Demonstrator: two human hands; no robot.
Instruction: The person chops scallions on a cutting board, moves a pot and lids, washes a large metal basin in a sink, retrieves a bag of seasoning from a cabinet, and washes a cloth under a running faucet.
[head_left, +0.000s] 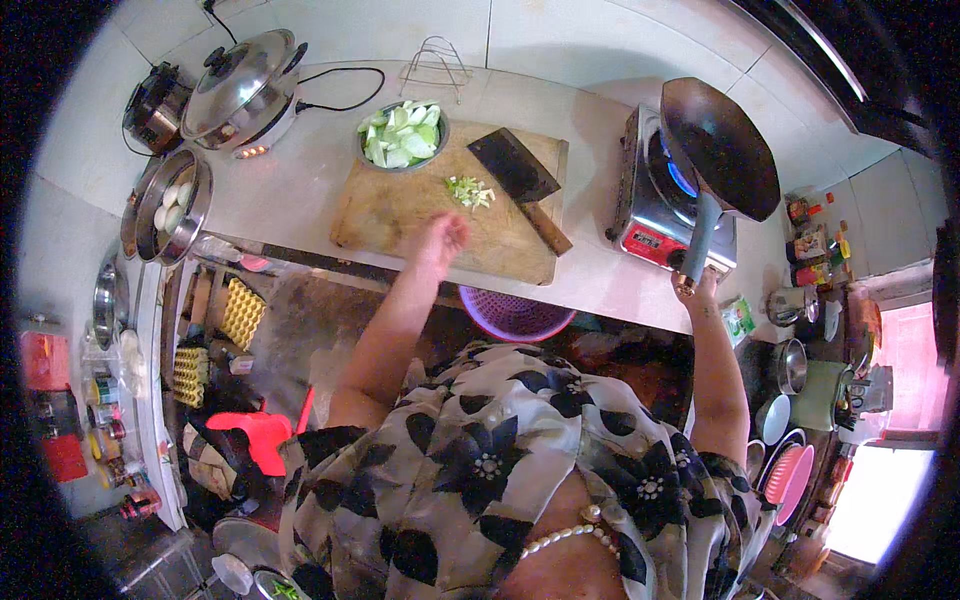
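My left hand (444, 238) hovers over or rests near the front of a wooden cutting board (375, 202), its fingers curled; nothing shows in it. Chopped pale green pieces (469, 192) lie just beyond it, with a cleaver (517, 169) to their right. A metal bowl of sliced green vegetable (401, 139) stands at the board's back left. My right hand (699, 289) is at the front of a portable gas stove (645, 225), by its knob, partly hidden under the handle of a wok (724, 142). The wok sits tilted over a blue flame.
A lidded steel pot (240, 90) stands on an electric cooker at the back left, near a steel pan (196, 217) holding egg-like items. A wire rack (435, 64) is by the wall. Below the counter's edge is a purple plastic basket (517, 315). Bottles (814, 274) line the right.
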